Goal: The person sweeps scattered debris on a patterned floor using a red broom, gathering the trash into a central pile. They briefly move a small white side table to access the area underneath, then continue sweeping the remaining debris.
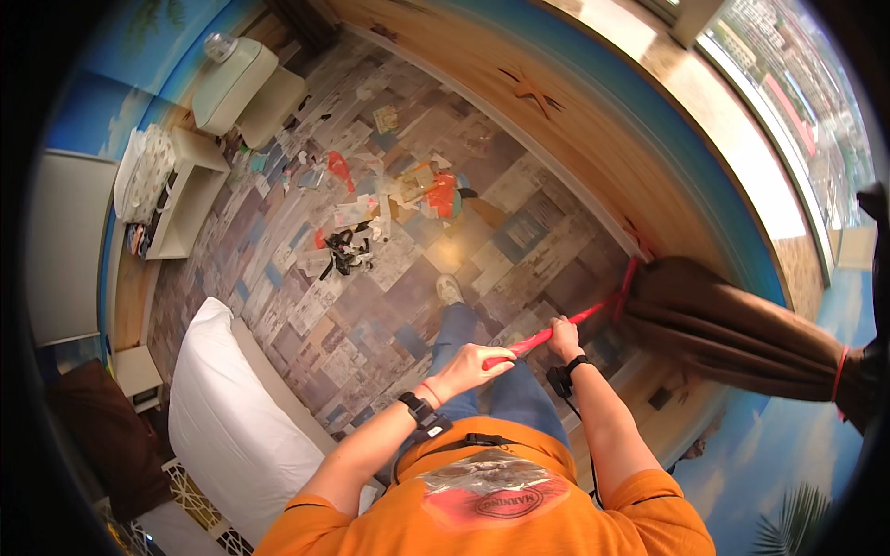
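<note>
Both my hands hold a long, slender red object point(530, 342) in front of my thighs. My left hand point(474, 370) grips its near end, and my right hand point(564, 339) is closed around it farther along. Whether it is a stiff handle or a twisted strip, I cannot tell. Its far end meets a red band point(628, 281) at the lower end of a gathered brown curtain point(723, 333); whether the two are joined is unclear.
Scraps, red pieces point(441, 194) and tangled black strips point(345, 251) litter the patchwork floor point(368, 313) ahead. A white cushion point(229, 417) lies left. White shelving point(184, 201) and a cream chair point(271, 104) stand beyond. The windowed wall point(542, 90) runs along the right.
</note>
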Demonstrator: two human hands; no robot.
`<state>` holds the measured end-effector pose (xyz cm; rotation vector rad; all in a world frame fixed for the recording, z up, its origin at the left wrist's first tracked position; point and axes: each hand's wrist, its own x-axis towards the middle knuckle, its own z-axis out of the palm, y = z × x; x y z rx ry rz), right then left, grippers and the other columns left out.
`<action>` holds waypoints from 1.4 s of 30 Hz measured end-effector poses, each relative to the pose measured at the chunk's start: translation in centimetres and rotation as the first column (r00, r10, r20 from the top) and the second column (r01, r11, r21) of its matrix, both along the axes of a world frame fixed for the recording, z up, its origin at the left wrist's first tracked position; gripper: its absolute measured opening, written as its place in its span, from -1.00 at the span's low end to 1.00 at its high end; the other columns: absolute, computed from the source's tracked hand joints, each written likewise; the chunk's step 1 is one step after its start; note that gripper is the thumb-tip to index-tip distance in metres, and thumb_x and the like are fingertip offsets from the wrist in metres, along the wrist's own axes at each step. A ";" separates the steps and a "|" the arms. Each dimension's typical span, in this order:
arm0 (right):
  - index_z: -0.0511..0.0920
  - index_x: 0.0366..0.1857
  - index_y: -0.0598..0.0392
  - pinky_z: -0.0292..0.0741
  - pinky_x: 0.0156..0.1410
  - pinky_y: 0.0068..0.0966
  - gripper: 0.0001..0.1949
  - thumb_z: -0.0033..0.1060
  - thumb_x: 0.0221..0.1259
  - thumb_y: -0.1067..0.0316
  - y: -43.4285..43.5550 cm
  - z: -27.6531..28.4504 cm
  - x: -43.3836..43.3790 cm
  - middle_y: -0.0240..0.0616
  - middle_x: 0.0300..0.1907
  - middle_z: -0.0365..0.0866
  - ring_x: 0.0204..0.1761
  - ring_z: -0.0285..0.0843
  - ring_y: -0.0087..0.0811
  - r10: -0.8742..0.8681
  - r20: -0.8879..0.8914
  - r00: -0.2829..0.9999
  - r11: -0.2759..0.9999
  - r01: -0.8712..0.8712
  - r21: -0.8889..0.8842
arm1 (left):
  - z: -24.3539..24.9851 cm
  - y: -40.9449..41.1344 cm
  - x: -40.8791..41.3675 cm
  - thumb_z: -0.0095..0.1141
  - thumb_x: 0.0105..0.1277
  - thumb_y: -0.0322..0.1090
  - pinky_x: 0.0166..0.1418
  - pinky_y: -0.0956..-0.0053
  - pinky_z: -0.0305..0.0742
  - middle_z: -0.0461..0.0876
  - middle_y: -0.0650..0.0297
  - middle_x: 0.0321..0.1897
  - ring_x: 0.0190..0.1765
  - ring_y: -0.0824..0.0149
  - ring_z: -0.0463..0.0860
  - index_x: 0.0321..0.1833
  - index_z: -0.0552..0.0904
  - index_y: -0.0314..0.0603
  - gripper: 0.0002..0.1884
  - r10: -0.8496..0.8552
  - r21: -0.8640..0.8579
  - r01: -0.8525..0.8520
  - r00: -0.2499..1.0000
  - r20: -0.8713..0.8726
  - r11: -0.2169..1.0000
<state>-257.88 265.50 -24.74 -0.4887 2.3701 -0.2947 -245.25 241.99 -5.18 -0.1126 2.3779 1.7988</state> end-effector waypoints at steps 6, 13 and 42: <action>0.66 -0.31 0.06 0.56 0.07 0.01 -0.86 0.25 0.13 0.26 -12.9 -1.7 -3.2 -0.07 -0.18 0.69 -0.05 0.69 0.03 0.188 -0.102 0.977 0.976 -0.197 -0.087 | 2.5 -11.6 -2.2 0.28 0.37 -0.18 -0.26 0.25 0.62 0.75 0.04 -0.38 -0.36 0.08 0.73 -0.12 0.78 -0.18 -0.77 0.076 -0.380 -0.123 0.987 -0.139 0.917; 0.64 -0.38 0.10 0.58 -0.03 -0.01 -0.65 0.35 0.23 -0.02 -38.5 3.0 -2.1 0.09 -0.25 0.69 -0.12 0.65 0.17 0.351 -0.133 0.927 0.829 -0.374 -0.416 | 10.9 -27.5 1.6 0.29 0.32 -0.24 -0.55 0.43 0.39 0.47 0.35 -0.69 -0.64 0.33 0.53 -0.47 0.59 -0.05 -0.78 0.105 -0.834 -0.371 0.927 -0.361 0.407; 0.64 -0.41 0.09 0.58 0.01 -0.06 -0.64 0.28 0.30 -0.03 -58.4 7.5 3.8 0.07 -0.24 0.68 -0.09 0.66 0.13 0.483 0.077 0.872 0.781 -0.389 -0.488 | 14.7 -40.1 3.7 0.20 0.39 -0.46 -0.37 0.51 0.50 0.70 0.12 -0.59 -0.49 0.33 0.70 -0.44 0.67 -0.45 -0.77 0.840 -0.177 -0.852 0.519 -0.160 0.492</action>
